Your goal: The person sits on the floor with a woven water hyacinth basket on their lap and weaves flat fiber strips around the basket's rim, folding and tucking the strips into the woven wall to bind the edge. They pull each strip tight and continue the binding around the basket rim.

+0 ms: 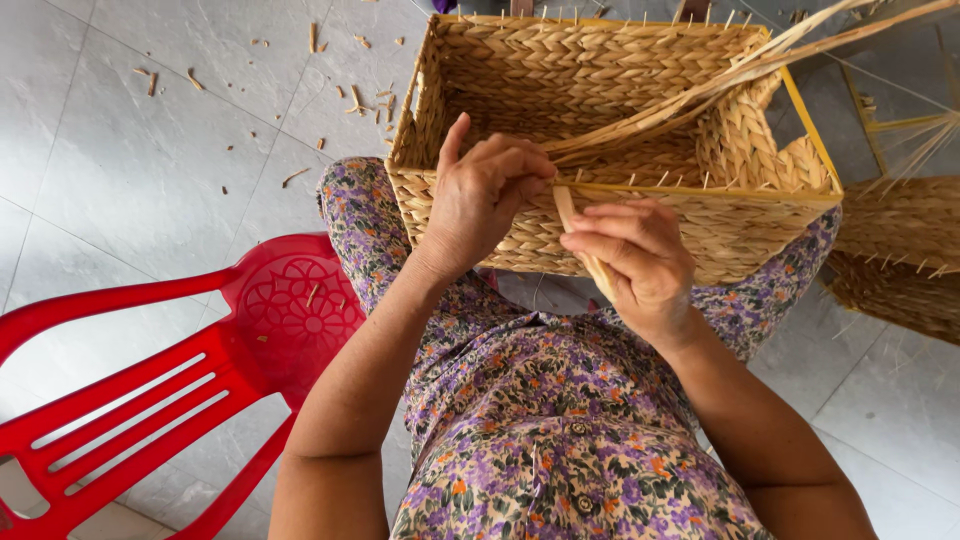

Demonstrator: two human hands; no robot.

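A rectangular woven straw basket (520,70) rests on my lap, its near rim edged by a yellow frame strip with short spikes. My left hand (480,190) pinches long flat straw strands (700,85) at the near rim; they run up to the right across the basket's opening. My right hand (635,255) grips a flat straw strip (566,205) right beside the left hand, against the basket's near wall. Both hands touch the rim.
A red plastic chair (180,380) lies on its side at the left. Straw offcuts (360,100) litter the grey tiled floor. More woven basket pieces (895,250) and yellow frame rods (900,125) sit at the right.
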